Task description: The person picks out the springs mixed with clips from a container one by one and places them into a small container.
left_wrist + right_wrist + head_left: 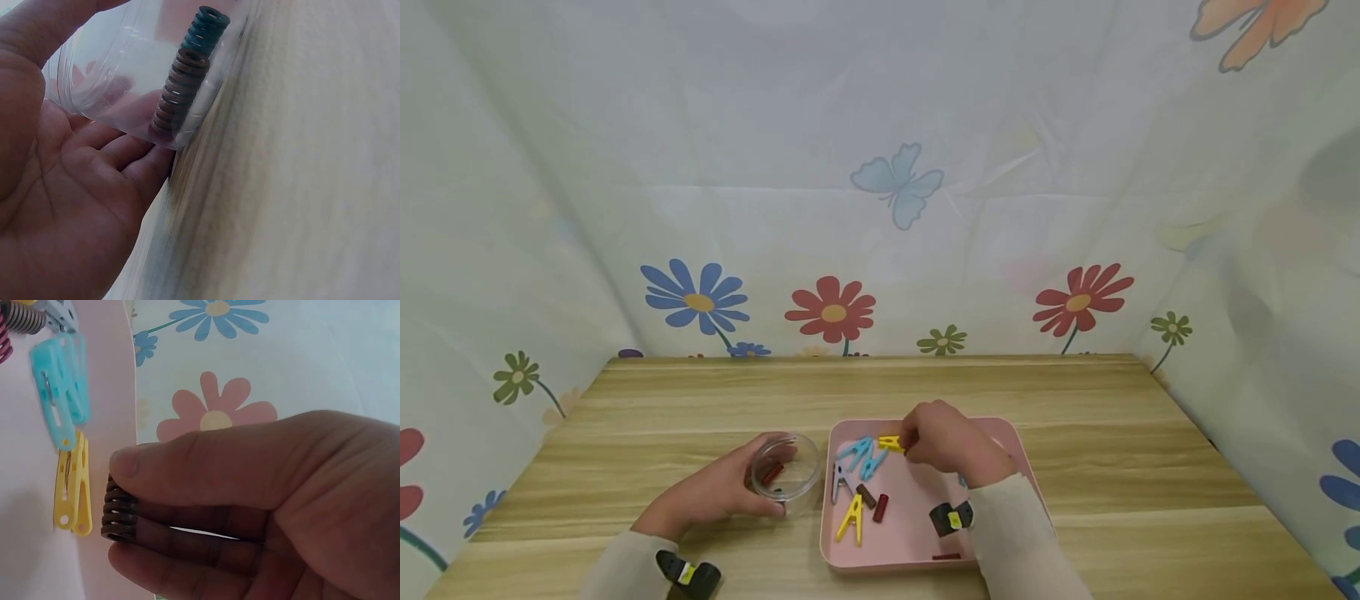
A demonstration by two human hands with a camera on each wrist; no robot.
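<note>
My left hand point(722, 492) grips a clear round jar point(103, 69) just left of the pink tray point(917, 512), fingers and thumb around its wall. Inside the jar lie a teal spring point(203, 31) and a brown spring point(178, 90). Over the far part of the tray, my right hand point(951, 442) pinches another brown spring point(119, 515) between thumb and fingers. Close beside those fingertips is a yellow clothespin point(889, 443); light blue clothespins point(859, 452) lie to its left.
Toward the tray's left front are a grey clothespin point(840, 477), a yellow clothespin point(852, 518), a dark brown spring point(866, 497) and a red spring point(881, 508). Another red spring point(946, 557) lies by the front rim. A flowered cloth point(760, 208) hangs behind the wooden table point(662, 417).
</note>
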